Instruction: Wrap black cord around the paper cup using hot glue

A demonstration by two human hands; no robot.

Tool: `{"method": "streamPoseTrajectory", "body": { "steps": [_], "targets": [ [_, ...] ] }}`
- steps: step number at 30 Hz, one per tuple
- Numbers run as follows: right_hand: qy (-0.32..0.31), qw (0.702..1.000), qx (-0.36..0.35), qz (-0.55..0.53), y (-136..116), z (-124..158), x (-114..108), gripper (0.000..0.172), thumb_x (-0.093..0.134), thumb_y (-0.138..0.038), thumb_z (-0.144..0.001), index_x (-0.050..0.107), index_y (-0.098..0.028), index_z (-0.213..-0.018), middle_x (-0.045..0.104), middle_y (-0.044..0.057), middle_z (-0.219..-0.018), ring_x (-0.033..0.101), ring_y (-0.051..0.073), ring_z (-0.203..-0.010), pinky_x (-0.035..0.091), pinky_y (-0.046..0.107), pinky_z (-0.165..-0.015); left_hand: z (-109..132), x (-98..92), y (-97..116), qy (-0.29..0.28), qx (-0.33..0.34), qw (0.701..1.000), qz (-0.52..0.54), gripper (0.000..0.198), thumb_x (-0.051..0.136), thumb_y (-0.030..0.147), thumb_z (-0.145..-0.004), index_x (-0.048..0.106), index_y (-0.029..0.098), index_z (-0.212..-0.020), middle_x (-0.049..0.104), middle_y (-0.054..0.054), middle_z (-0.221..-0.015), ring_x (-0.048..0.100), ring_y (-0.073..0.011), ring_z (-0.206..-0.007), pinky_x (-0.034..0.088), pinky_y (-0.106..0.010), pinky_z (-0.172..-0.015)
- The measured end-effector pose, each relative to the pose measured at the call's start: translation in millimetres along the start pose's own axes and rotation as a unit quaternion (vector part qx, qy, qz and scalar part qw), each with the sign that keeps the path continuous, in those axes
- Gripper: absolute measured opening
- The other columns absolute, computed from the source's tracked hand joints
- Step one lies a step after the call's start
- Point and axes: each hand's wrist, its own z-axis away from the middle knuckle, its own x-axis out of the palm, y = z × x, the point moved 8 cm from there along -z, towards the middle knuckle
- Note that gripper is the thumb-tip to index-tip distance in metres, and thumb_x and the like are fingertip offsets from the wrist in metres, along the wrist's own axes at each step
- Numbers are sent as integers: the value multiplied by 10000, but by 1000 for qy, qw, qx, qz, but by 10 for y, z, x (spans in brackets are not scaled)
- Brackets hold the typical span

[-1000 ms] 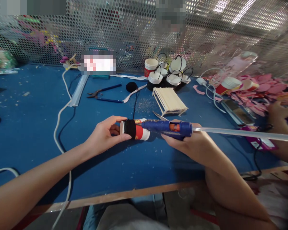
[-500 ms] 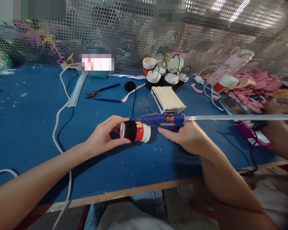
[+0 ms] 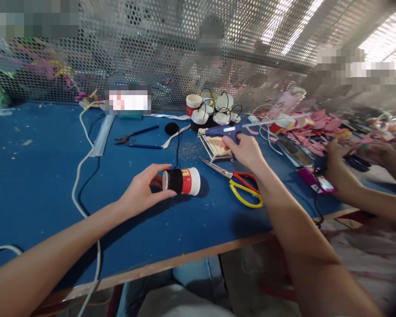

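My left hand (image 3: 145, 187) grips a paper cup (image 3: 194, 181) lying on its side on the blue table. Black yarn (image 3: 174, 181) is wound round the cup's upper part, and a strand runs from it to a black yarn ball (image 3: 172, 128). In my right hand (image 3: 246, 152) is a blue glue gun (image 3: 224, 130) with a long clear glue stick in its back. Its nozzle is over the small rack of pale sticks (image 3: 218, 149). Scissors (image 3: 244, 187) with red and yellow handles lie below my right wrist, blades partly spread.
Behind the rack stand several cups with black handles (image 3: 221, 118). Long-handled pliers (image 3: 141, 136) and clear glue sticks (image 3: 103, 136) lie left. A white cable (image 3: 81, 176) crosses the table. Another person's hands (image 3: 339, 152) are at the right, near pink petals (image 3: 320, 125).
My right hand has moved the glue gun away from the cup, up to the stick rack, uncovering the scissors. My left hand still holds the cup. The view has turned slightly right.
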Motion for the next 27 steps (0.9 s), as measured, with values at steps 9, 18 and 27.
{"method": "streamPoseTrajectory", "body": {
  "steps": [9, 18, 27],
  "targets": [
    [42, 979, 37, 198, 69, -128, 56, 372, 503, -433, -805, 695, -118, -856, 630, 189, -967, 567, 321, -940, 416, 400, -722, 31, -24, 22, 15, 12, 1000, -20, 684, 710, 387, -693, 399, 205, -1274, 527, -107, -1217, 610, -186, -905, 552, -370, -788],
    [-316, 918, -149, -190, -1005, 673, 576, 534, 315, -558, -886, 689, -185, -801, 686, 66, -913, 608, 206, -908, 438, 329, -809, 43, 5, 241, 0, 124, 988, -86, 514, 673, 306, -755, 450, 211, -1208, 511, -101, -1219, 499, -230, -1140, 496, -387, -907],
    [-238, 866, -90, -429, -971, 688, 682, 270, 616, -426, -755, 642, -162, -802, 651, 28, -849, 581, 131, -776, 453, 290, -747, 53, 31, 274, -23, 112, 988, -108, 512, 674, 334, -748, 465, 200, -1197, 521, -108, -1182, 535, -230, -1072, 503, -386, -870]
  ]
}}
